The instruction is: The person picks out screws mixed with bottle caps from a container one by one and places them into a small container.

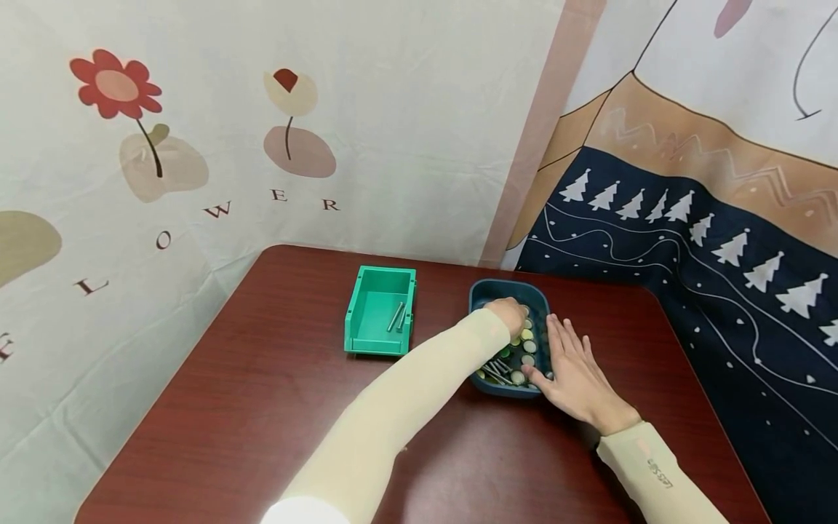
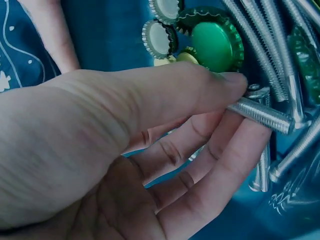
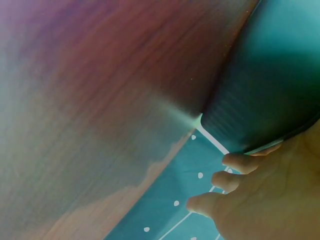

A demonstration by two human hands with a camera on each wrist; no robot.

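Note:
Reaching into a dark blue tray (image 1: 507, 392), my left hand (image 1: 509, 315) pinches a metal bolt (image 2: 267, 117) between thumb and fingers. The left wrist view shows the bolt's threaded end sticking out past the fingertips. Around it in the tray lie more bolts (image 2: 260, 45) and several bottle caps, among them a green cap (image 2: 216, 46). My right hand (image 1: 581, 378) rests against the tray's right side, fingers extended along the wall and thumb over the rim. In the right wrist view those fingers (image 3: 240, 162) touch the tray's outer wall (image 3: 260, 95).
To the left of the tray stands a green bin (image 1: 376, 302) with a few bolts (image 1: 396, 317) in it. Both containers are on a dark red wooden table (image 1: 262, 378). Behind the table hangs a printed cloth (image 1: 406, 131).

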